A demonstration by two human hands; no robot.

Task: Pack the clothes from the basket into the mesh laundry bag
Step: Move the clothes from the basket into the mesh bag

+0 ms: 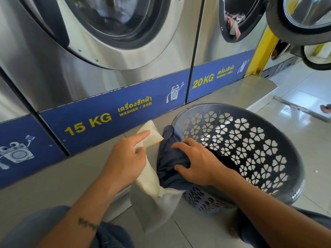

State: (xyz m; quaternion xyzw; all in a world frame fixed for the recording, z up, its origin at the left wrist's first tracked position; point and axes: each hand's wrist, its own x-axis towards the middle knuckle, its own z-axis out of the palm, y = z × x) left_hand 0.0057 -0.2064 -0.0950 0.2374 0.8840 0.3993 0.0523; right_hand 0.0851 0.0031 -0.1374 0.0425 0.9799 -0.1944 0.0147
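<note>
A cream mesh laundry bag (152,178) hangs open in front of my knees. My left hand (125,158) grips its upper edge, forefinger stretched out. A dark navy garment (170,167) lies partly inside the bag's mouth and partly over the rim of the grey plastic basket (279,158). My right hand (197,161) presses down on that garment with curled fingers. The basket has flower-shaped cut-outs and stands tilted on the floor to my right. More dark clothing shows inside it under my right wrist.
Steel washers (89,51) with blue 15 KG and 20 KG labels stand right ahead on a grey step. An open washer door (304,18) hangs at the upper right. White tiled floor (304,83) stretches right, with a foot at its edge.
</note>
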